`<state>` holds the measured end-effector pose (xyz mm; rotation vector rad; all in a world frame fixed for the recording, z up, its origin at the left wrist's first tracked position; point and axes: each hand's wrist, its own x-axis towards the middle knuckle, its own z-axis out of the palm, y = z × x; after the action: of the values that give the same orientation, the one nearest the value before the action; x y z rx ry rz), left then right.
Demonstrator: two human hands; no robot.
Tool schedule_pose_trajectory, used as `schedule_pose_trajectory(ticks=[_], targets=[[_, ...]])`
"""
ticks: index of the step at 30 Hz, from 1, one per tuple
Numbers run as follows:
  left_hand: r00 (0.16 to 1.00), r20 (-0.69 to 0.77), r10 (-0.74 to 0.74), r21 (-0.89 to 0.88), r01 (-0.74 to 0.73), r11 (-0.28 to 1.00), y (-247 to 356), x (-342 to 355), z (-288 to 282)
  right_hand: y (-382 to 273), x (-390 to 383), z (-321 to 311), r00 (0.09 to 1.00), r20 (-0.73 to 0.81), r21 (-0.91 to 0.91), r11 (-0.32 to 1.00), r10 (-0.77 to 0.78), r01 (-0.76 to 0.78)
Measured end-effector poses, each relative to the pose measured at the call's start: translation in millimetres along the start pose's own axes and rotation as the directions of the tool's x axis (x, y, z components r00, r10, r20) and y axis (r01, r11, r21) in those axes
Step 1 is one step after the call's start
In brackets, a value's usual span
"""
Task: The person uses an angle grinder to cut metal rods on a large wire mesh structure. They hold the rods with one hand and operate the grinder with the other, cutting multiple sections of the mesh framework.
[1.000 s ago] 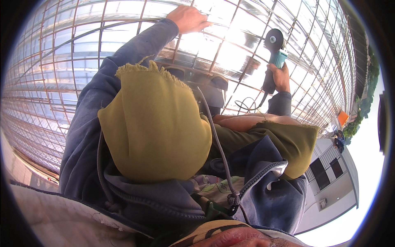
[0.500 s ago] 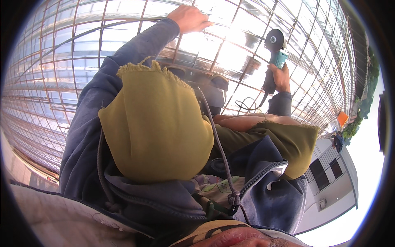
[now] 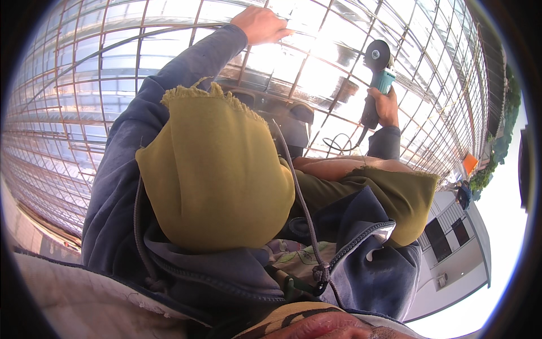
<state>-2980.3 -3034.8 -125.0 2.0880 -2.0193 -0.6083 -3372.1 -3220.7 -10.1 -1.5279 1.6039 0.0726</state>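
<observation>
In my right hand (image 3: 385, 107) is an angle grinder (image 3: 384, 81) with a teal and black body. My fingers wrap round its black rear handle, and its dark round disc (image 3: 377, 55) points away from me, above the steel mesh. A cable runs from the handle's end and loops below it. My left hand (image 3: 259, 26) is stretched out at the far middle, its fingers closed on a thin steel bar (image 3: 206, 26) of the mesh. The fingers' underside is hidden. Whether the disc spins cannot be told.
A rebar grid (image 3: 121, 79) spreads over shiny metal sheeting on all sides. My bent knees in olive trousers (image 3: 226, 169) fill the middle. Another person (image 3: 464, 195) is far off at the right, by an orange object (image 3: 470, 163) and a pale building (image 3: 460, 248).
</observation>
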Motion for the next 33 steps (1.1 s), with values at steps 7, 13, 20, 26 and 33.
schedule_pose_trajectory(ticks=[7,13,20,26,33], targets=[[1.000,-0.014,0.026,0.008,-0.026,1.000,3,0,-6,-1,-3,-1,1.000,-0.001,0.002,1.000,0.018,-0.018],[1.000,0.013,0.000,0.007,0.000,1.000,-1,3,5,-1,-2,0,1.000,-0.001,-0.003,1.000,0.014,-0.014],[1.000,-0.011,0.007,-0.004,-0.007,1.000,-4,3,9,0,2,0,0.999,0.026,0.017,0.999,0.027,-0.027],[0.998,-0.024,0.057,-0.032,-0.058,0.998,3,-3,-18,14,-8,-2,1.000,-0.022,0.060,0.998,-0.007,0.008],[1.000,0.015,0.007,0.001,-0.007,1.000,-1,1,-4,8,-18,0,1.000,0.017,0.118,0.993,-0.023,0.021]])
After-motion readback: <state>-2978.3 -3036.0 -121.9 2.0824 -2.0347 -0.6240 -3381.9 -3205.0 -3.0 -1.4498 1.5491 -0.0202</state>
